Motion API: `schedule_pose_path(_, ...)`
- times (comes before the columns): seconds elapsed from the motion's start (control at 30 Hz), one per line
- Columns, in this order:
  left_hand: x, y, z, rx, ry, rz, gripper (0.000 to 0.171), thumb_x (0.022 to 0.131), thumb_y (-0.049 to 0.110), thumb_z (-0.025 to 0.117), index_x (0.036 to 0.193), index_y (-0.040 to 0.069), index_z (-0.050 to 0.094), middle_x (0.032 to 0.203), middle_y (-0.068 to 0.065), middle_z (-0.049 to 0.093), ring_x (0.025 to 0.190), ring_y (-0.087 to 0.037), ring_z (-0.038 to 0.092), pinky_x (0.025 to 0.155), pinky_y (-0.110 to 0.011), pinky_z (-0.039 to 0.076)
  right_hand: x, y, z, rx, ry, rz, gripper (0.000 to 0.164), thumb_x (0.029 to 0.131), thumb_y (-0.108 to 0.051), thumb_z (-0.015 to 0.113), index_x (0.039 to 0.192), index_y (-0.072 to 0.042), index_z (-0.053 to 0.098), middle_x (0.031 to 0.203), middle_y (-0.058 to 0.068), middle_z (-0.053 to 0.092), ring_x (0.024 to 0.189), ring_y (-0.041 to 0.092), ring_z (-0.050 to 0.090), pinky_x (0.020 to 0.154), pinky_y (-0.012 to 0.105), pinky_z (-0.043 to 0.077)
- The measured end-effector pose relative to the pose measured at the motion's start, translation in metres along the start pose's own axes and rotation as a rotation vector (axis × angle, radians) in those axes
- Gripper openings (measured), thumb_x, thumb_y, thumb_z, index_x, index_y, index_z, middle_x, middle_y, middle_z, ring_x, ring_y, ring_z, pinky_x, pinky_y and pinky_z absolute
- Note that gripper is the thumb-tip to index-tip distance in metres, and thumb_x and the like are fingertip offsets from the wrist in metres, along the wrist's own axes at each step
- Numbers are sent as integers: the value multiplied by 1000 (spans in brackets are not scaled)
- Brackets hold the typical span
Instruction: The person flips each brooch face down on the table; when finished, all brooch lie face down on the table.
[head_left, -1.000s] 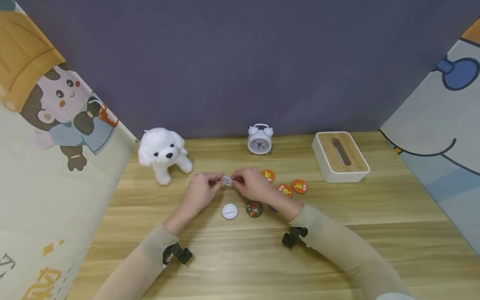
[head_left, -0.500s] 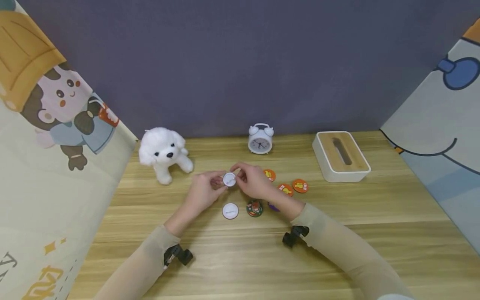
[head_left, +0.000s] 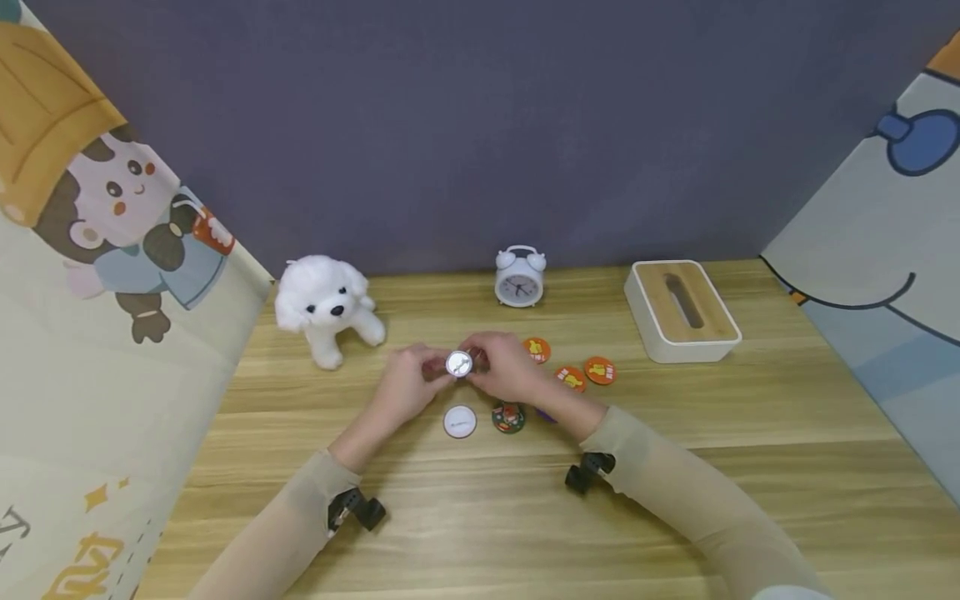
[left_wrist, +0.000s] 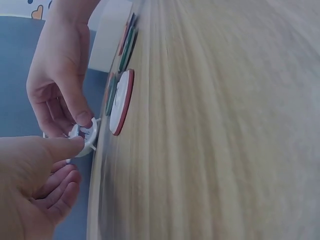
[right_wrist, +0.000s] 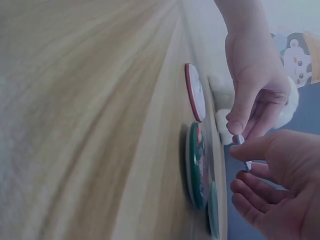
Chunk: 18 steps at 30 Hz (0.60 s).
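A small round pin badge (head_left: 459, 363) is held above the table, its white back with the pin turned up toward the head camera. My left hand (head_left: 405, 383) pinches its left side between thumb and fingers. From the other side, my right hand (head_left: 507, 367) grips it too. Seen by the right wrist camera, the badge (right_wrist: 248, 165) is nearly edge-on, and its front is hidden. Just below the hands lie a white-backed badge (head_left: 460, 422) with a red rim and a dark green patterned badge (head_left: 508, 417).
Orange badges (head_left: 600, 371) lie beside the right hand; a purple one (head_left: 546, 415) is partly covered by that forearm. Along the back stand a white plush dog (head_left: 322, 304), a white alarm clock (head_left: 519, 282) and a white tissue box (head_left: 682, 312) with a wooden lid.
The badge has turned from a steep tilt to showing its white back. My right fingers shifted on its edge and came slightly lower over the last half second. The other objects stayed put.
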<state>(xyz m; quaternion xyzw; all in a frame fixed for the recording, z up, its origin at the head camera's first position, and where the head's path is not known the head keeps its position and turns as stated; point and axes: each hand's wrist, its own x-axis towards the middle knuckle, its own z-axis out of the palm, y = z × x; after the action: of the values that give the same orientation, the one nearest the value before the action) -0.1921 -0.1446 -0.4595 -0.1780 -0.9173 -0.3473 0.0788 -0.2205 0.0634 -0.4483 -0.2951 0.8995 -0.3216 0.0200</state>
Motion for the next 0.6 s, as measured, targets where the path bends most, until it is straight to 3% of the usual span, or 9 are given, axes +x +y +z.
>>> schedule_pose_path(0.27,0,-6,5,-11,-52,-13,24,83,12,91,103,3,82,88,-9,78,76,-16,70,70,-24,60,1,1,8,-77,-34,22,37,85,-13,88,119,-3,77,113,10,73,105,25,70,97,39,60)
schedule_pose_path(0.6,-1,-10,9,-21,-65,-21,23,83,10,89,103,2,82,94,-12,81,78,-17,73,72,-30,63,4,0,14,-123,-80,33,32,86,-12,86,117,-5,78,107,8,73,100,21,67,94,38,60)
